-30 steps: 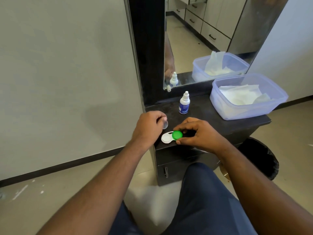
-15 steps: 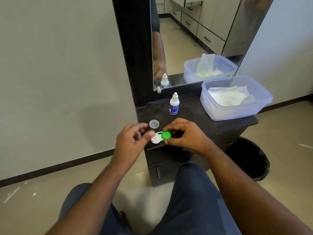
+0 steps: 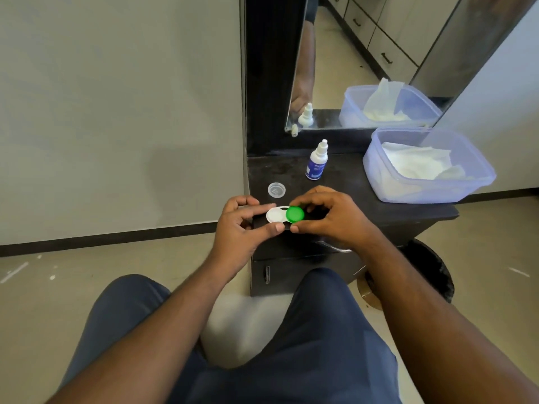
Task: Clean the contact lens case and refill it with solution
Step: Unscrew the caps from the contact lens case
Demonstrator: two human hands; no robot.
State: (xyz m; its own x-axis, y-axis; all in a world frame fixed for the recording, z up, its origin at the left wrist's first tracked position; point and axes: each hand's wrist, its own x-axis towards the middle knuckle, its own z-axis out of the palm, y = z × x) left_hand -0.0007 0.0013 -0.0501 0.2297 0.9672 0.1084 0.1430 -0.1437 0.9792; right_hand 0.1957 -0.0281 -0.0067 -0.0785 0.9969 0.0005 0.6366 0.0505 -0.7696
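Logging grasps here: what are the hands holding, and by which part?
Both hold the contact lens case: left hand pinches its open white end, right hand grips the green cap.

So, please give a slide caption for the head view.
Both hands hold the lens case, green cap on, clear cap off.

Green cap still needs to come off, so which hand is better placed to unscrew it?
Right. The right hand already has fingers around the green cap, while the left hand steadies the lens case at its open end.
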